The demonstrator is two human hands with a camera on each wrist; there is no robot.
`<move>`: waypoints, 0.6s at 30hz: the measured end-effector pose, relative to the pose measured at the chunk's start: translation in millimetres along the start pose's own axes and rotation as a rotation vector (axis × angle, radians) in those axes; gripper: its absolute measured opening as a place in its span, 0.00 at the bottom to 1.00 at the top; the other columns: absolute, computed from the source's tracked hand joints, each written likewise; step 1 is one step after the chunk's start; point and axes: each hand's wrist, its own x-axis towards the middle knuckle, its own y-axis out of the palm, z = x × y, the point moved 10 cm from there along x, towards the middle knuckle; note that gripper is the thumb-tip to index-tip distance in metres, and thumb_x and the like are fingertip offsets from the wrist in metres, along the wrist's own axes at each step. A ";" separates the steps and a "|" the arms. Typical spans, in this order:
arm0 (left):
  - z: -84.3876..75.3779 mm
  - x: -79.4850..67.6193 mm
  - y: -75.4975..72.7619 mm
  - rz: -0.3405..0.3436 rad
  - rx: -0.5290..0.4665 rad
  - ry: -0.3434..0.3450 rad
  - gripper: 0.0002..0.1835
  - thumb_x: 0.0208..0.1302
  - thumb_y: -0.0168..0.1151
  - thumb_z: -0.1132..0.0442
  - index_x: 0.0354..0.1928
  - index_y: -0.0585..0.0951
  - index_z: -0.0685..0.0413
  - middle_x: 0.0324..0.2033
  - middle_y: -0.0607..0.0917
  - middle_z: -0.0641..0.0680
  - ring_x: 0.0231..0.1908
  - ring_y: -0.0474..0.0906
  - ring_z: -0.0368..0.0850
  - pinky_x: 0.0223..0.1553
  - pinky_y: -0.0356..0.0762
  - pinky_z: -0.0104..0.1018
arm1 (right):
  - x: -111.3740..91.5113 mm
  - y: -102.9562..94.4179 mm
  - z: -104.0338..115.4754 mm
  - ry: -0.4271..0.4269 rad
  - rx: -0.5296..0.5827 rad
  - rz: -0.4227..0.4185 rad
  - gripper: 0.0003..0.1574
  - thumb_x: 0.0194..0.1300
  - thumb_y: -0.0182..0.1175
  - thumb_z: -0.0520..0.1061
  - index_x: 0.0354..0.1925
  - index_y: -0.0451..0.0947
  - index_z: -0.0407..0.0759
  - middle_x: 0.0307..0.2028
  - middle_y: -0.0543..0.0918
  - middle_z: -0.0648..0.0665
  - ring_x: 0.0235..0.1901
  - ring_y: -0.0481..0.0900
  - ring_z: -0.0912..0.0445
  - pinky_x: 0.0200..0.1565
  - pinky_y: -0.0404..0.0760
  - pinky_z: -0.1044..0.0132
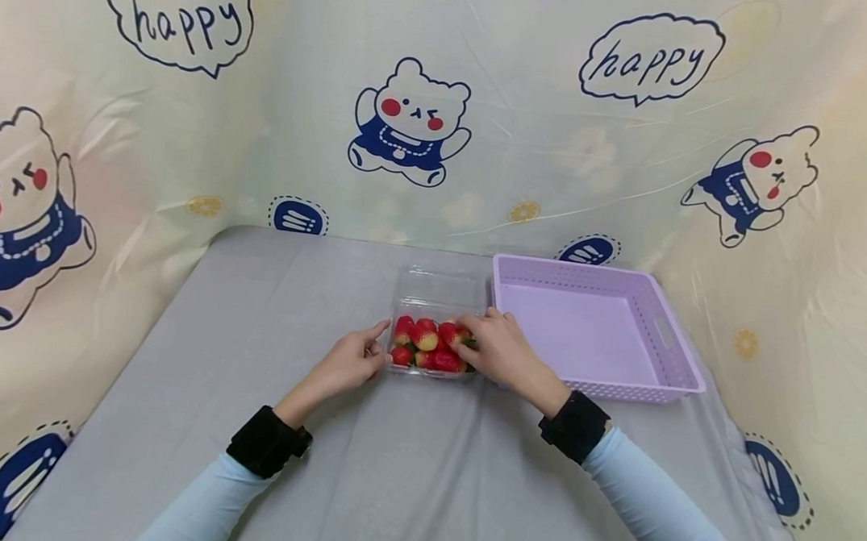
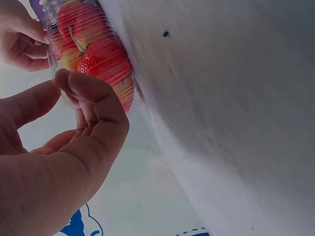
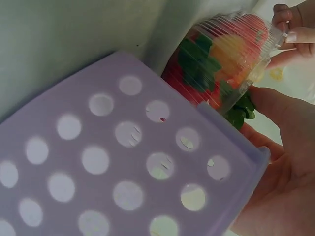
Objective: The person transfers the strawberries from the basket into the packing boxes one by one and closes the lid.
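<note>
A clear plastic container (image 1: 427, 373) full of red strawberries (image 1: 425, 335) stands on the grey cloth, its clear lid (image 1: 443, 287) folded back behind it. At the container's left edge is my left hand (image 1: 350, 358), thumb and forefinger pinching the rim. My right hand (image 1: 499, 346) reaches over the right edge, with its thumb and fingers around a strawberry (image 1: 451, 333) at that end. Green strawberry leaves (image 3: 240, 109) poke past the rim by the right hand's thumb in the right wrist view. The right palm hides part of that side.
A lilac plastic basket (image 1: 679, 388) with perforated walls stands close to the container's right, near the right wrist. Grey cloth (image 1: 294, 297) covers the table. A printed curtain (image 1: 519, 145) with bears hangs behind and at both sides.
</note>
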 end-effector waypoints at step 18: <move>0.7 0.5 -0.6 -0.006 0.010 0.004 0.36 0.73 0.61 0.68 0.79 0.62 0.69 0.24 0.78 0.52 0.23 0.70 0.44 0.28 0.69 0.36 | -9.2 -11.5 -7.7 0.060 0.086 -0.100 0.20 0.72 0.58 0.38 0.57 0.88 0.38 0.51 0.89 0.41 0.41 0.74 0.47 0.44 0.71 0.54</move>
